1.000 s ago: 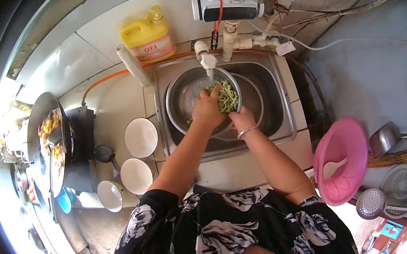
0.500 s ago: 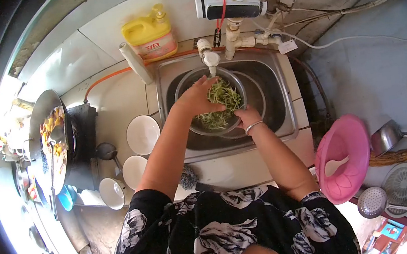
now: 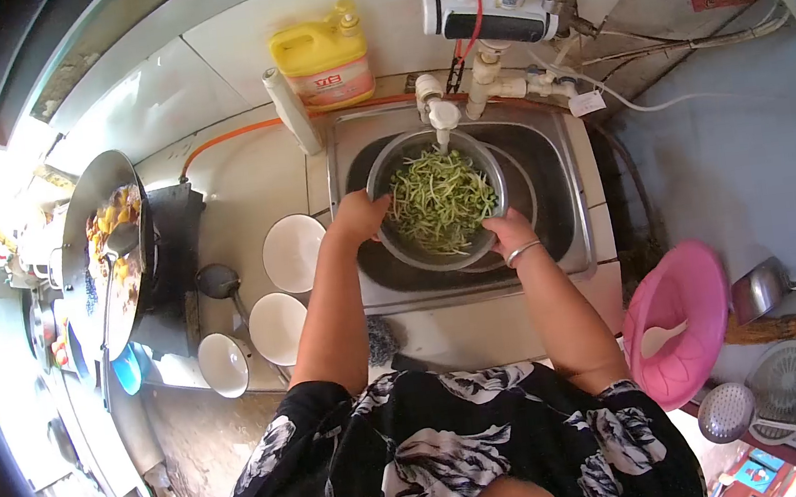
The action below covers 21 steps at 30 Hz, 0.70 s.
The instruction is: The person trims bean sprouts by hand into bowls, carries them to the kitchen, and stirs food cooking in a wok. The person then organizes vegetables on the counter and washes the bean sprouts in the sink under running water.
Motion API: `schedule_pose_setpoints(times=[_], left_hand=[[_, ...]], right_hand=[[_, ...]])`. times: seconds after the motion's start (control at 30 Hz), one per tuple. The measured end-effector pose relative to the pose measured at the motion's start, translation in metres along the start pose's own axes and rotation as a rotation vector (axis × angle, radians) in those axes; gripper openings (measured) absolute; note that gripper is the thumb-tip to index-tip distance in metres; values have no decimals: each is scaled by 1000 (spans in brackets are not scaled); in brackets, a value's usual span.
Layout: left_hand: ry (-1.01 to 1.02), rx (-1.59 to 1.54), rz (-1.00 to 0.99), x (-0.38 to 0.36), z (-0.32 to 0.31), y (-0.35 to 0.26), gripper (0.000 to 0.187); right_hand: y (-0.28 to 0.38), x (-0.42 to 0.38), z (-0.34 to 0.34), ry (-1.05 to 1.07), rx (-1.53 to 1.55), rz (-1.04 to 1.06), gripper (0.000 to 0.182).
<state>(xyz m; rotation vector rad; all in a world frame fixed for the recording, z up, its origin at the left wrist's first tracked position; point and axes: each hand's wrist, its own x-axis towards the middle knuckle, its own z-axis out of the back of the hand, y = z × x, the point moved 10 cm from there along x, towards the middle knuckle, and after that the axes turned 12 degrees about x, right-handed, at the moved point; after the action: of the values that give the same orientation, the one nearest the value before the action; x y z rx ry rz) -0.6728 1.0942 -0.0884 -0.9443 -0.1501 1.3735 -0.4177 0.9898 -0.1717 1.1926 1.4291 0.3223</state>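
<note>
A round metal basin (image 3: pixel 490 161) sits in the sink under the white tap (image 3: pixel 443 116), filled with thin green vegetable strips (image 3: pixel 442 199). My left hand (image 3: pixel 362 217) grips its left rim, thumb on the inner side. On the lower right rim my right hand (image 3: pixel 511 232), a bangle at the wrist, is closed with the thumb over the edge. The fingers beneath the rim are partly hidden on both sides. The basin looks nearly level.
The steel sink (image 3: pixel 576 199) surrounds the basin. Left are white bowls (image 3: pixel 294 252), a ladle (image 3: pixel 218 281) and a wok (image 3: pixel 102 238) of food on the stove. A yellow jug (image 3: pixel 323 61) stands behind; a pink basin (image 3: pixel 700 312) is at right.
My left hand has come out of the greens and moved left onto the basin's rim. My right hand keeps its hold. The view has shifted slightly.
</note>
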Motion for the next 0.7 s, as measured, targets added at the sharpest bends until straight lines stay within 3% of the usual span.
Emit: schedule_pose_setpoints(times=[0.03, 0.1, 0.13, 0.2, 0.23, 0.3, 0.33, 0.4, 0.53, 0.6, 0.7], left_hand=[[-14, -20, -40, 1, -1, -1, 41], [-66, -22, -75, -6, 2, -7, 40], [-121, -23, -117, -10, 7, -14, 39], [-98, -80, -112, -3, -5, -7, 39], [-77, -135, -110, -3, -9, -8, 38], [-29, -116, -82, -6, -14, -12, 37], [13, -101, -50, -8, -19, -13, 37], [13, -111, -65, -11, -22, -17, 37], [7, -222, -45, -2, -36, -1, 36], [18, -219, -23, 2, -42, 6, 35], [43, -233, -12, -2, -40, 4, 35]], right_hand=[[2, -1, -5, 3, -4, -3, 38], [92, -51, -16, -392, -813, 834, 52], [105, -59, -24, -393, -816, 833, 52], [125, -89, -83, -29, -960, 1136, 74], [124, -94, -91, -34, -960, 1134, 74], [95, -85, -120, 12, -1345, 943, 83], [95, -88, -130, 5, -1348, 942, 83], [79, -74, -133, 2, -1495, 664, 90], [60, -48, -134, 55, -1335, 799, 90], [47, -32, -128, 103, -1259, 653, 75], [57, -23, -123, 73, -1130, 670, 60]])
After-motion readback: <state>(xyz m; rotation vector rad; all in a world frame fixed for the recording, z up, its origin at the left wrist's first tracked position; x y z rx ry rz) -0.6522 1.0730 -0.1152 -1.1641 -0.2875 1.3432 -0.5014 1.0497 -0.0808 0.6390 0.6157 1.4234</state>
